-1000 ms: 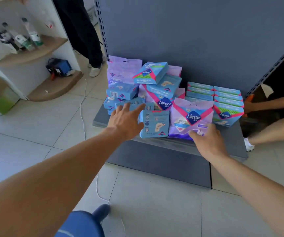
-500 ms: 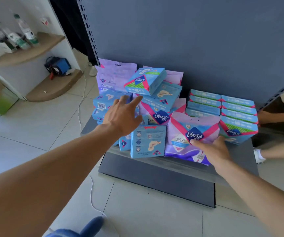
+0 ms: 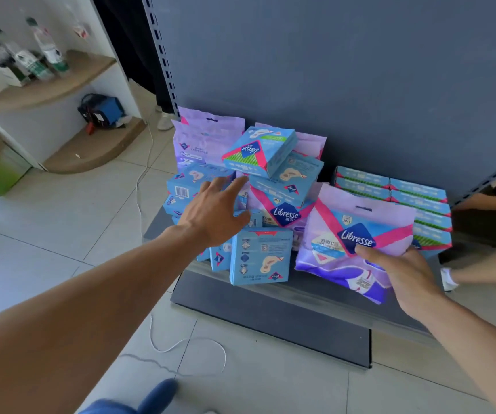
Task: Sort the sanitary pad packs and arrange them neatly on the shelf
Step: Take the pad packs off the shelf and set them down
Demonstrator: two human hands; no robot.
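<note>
Right now we are reaching our left hand (image 3: pixel 211 212) over the heap of blue packs (image 3: pixel 260 255), fingers spread and flat, gripping nothing. Our right hand (image 3: pixel 402 273) is pinching the lower edge of a purple pack (image 3: pixel 351 234) between thumb and fingers; it is reading "Libresse" on a dark blue diamond crossed by pink bands. Behind it, a second purple pack (image 3: pixel 285 213) is showing the same "Libresse" mark, and a tilted blue box (image 3: pixel 260 150) on top of the heap is carrying it too, upside down. Smaller print is blurring beyond reading. To the right, a neat stack of blue packs (image 3: pixel 390 189) is sitting apart from the heap. All are lying on the dark grey shelf (image 3: pixel 270 318), low against a blue-grey back panel (image 3: pixel 330 70). Pale floor tiles (image 3: pixel 46 222) are spreading around, with a white cable (image 3: pixel 187 345) trailing across them and bottles (image 3: pixel 40 52) standing on a wooden corner shelf (image 3: pixel 52 85).
</note>
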